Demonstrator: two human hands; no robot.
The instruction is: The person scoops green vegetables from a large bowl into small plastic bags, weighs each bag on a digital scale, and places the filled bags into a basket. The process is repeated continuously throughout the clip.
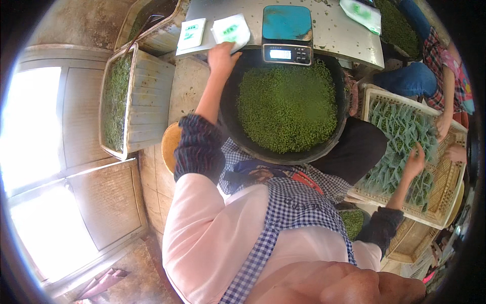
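Observation:
My left hand (222, 60) reaches to the near edge of the metal table, its fingers on a stack of white plastic bags with green print (231, 29). The thumb sticks out to the side; whether the fingers pinch a bag is hidden. My right hand (415, 161) is over the filled clear bags (398, 140) standing in rows in a cream plastic crate (453, 180). Its fingers are apart, and nothing shows in them. Before me, a wide black tub (229, 117) holds many small round green berries (286, 114). A digital scale with a blue pan (286, 23) sits above its far edge.
Another bag stack (191, 34) lies at the left of the metal table (330, 28); a loose bag (362, 15) lies right. A tall plastic bin (150, 100) of greenery stands left, near a round orange-topped object (171, 146). At right, a co-worker's hands (443, 125) are at the crate.

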